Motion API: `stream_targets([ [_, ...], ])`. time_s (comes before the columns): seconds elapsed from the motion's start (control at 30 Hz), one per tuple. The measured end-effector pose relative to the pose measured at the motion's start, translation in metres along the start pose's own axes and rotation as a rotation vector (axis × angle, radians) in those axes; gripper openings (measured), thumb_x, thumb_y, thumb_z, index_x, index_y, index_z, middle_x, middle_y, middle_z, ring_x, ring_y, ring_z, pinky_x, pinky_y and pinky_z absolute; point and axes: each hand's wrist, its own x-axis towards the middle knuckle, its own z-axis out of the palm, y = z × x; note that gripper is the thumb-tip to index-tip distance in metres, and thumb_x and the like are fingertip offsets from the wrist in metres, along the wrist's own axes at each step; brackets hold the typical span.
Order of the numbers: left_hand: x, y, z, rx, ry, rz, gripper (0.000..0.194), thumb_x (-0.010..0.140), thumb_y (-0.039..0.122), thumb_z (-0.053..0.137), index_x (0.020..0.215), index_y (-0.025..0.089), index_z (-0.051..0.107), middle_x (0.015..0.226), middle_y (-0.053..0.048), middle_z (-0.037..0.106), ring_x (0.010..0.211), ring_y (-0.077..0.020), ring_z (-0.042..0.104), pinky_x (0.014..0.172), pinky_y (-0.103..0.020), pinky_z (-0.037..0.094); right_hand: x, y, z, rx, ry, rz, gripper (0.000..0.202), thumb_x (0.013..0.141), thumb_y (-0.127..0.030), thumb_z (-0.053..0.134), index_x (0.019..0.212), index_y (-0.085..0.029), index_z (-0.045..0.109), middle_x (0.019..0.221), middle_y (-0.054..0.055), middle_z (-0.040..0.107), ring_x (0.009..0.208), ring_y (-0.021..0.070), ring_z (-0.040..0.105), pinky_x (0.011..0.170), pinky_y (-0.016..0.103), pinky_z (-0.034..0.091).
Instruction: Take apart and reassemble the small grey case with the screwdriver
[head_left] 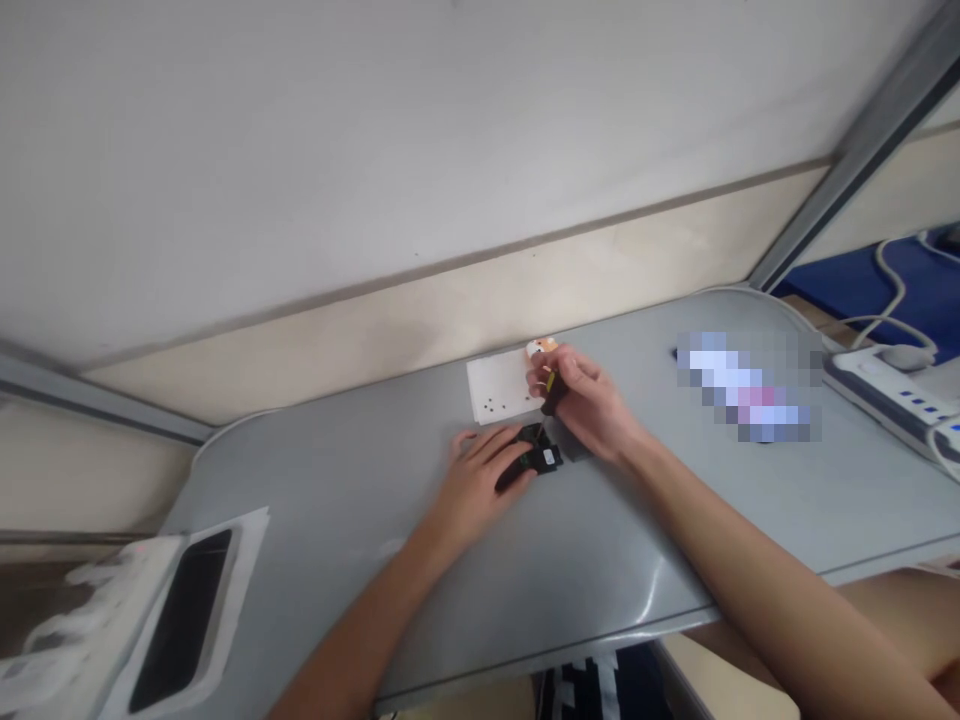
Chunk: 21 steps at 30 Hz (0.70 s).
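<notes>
A small black device (536, 461) with a white label lies on the grey table. My left hand (484, 470) rests over its left side, fingers curved round it and pressing it down. In my right hand (585, 400) is a screwdriver (553, 393) with a dark and yellow handle. Its shaft points down at the upper part of the device; whether the tip sits in a screw is too small to tell. Behind the hands lies a white sheet (495, 385) with several tiny dark screws on it. A dark flat piece lies under my right hand, partly hidden.
An orange and white figurine (541, 348) stands at the sheet's back edge. Right of my hand lies a blurred-out object (739, 390). A power strip (892, 400) with cables is at the far right. A phone (184, 620) lies on white material at the left.
</notes>
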Motion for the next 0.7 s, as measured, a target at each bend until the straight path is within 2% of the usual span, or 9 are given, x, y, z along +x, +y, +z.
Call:
stream_targets([
  [0.1,-0.001,-0.001,0.001,-0.004,0.003,0.000,0.026,0.103,0.038,0.063,0.126,0.027,0.069,0.145,-0.007,0.067,0.134,-0.0276,0.062,0.115,-0.052,0.038,-0.002,-0.001,0.001,-0.052,0.005,0.013,0.049,0.083,-0.049,0.085,0.078,-0.024,0.043,0.076,-0.004,0.051,0.059,0.0098,0.047,0.056,0.026,0.036],
  [0.2,0.000,0.000,0.000,-0.008,0.001,-0.005,0.026,0.103,0.038,0.064,0.126,0.027,0.070,0.145,-0.007,0.067,0.134,-0.0276,0.062,0.116,-0.052,0.038,-0.003,-0.004,0.003,-0.128,0.005,0.005,0.051,0.089,-0.064,0.072,0.078,-0.025,0.041,0.059,-0.009,0.026,0.049,0.0095,0.020,0.049,0.027,0.021],
  [0.27,0.000,0.000,0.000,-0.008,0.007,-0.002,0.026,0.103,0.038,0.064,0.125,0.027,0.070,0.144,-0.007,0.068,0.133,-0.0277,0.062,0.116,-0.052,0.038,-0.003,-0.006,0.004,-0.134,-0.030,0.016,0.048,0.093,-0.073,0.058,0.084,-0.026,0.053,0.060,-0.008,0.027,0.050,0.0112,0.022,0.051,0.028,0.026],
  [0.33,0.001,0.000,0.000,-0.005,0.011,0.002,0.025,0.103,0.038,0.062,0.125,0.027,0.070,0.143,-0.007,0.068,0.133,-0.0275,0.062,0.116,-0.052,0.038,-0.004,-0.008,0.005,-0.121,-0.087,0.047,0.047,0.096,-0.071,0.054,0.095,-0.026,0.064,0.066,-0.004,0.041,0.056,0.0129,0.036,0.057,0.030,0.036],
  [0.4,0.001,0.001,0.000,-0.001,0.015,0.001,0.024,0.104,0.038,0.061,0.124,0.027,0.070,0.144,-0.007,0.068,0.133,-0.0270,0.063,0.116,-0.051,0.039,-0.005,-0.008,0.004,-0.125,-0.140,0.062,0.038,0.095,-0.062,0.064,0.096,-0.024,0.066,0.080,0.000,0.054,0.068,0.0144,0.051,0.066,0.031,0.043],
  [0.47,0.001,0.001,-0.001,0.003,0.020,0.001,0.024,0.103,0.037,0.063,0.123,0.027,0.070,0.144,-0.007,0.068,0.133,-0.0272,0.063,0.116,-0.051,0.039,-0.006,-0.006,0.002,-0.137,-0.150,0.034,0.032,0.090,-0.052,0.075,0.088,-0.024,0.061,0.087,0.001,0.058,0.072,0.0143,0.057,0.067,0.031,0.044],
  [0.53,0.001,0.001,-0.001,0.005,0.017,0.000,0.024,0.102,0.037,0.065,0.123,0.027,0.070,0.143,-0.007,0.068,0.132,-0.0277,0.063,0.116,-0.052,0.038,-0.005,-0.001,0.000,-0.142,-0.092,-0.016,0.039,0.087,-0.047,0.081,0.083,-0.025,0.050,0.076,-0.004,0.053,0.060,0.0113,0.050,0.058,0.028,0.038],
  [0.6,0.001,0.001,-0.002,0.001,0.008,-0.008,0.023,0.102,0.037,0.064,0.122,0.026,0.070,0.142,-0.008,0.069,0.132,-0.0281,0.064,0.116,-0.052,0.038,-0.002,0.002,-0.001,-0.155,-0.014,-0.059,0.044,0.088,-0.052,0.078,0.081,-0.025,0.044,0.064,-0.008,0.040,0.051,0.0094,0.034,0.051,0.026,0.029],
  [0.7,0.001,0.001,-0.002,-0.001,0.009,-0.013,0.024,0.103,0.038,0.063,0.122,0.025,0.070,0.142,-0.008,0.069,0.132,-0.0282,0.064,0.115,-0.053,0.037,0.002,0.001,-0.001,-0.108,-0.017,-0.036,0.042,0.096,-0.066,0.061,0.088,-0.025,0.057,0.065,-0.006,0.037,0.054,0.0110,0.031,0.052,0.028,0.032],
])
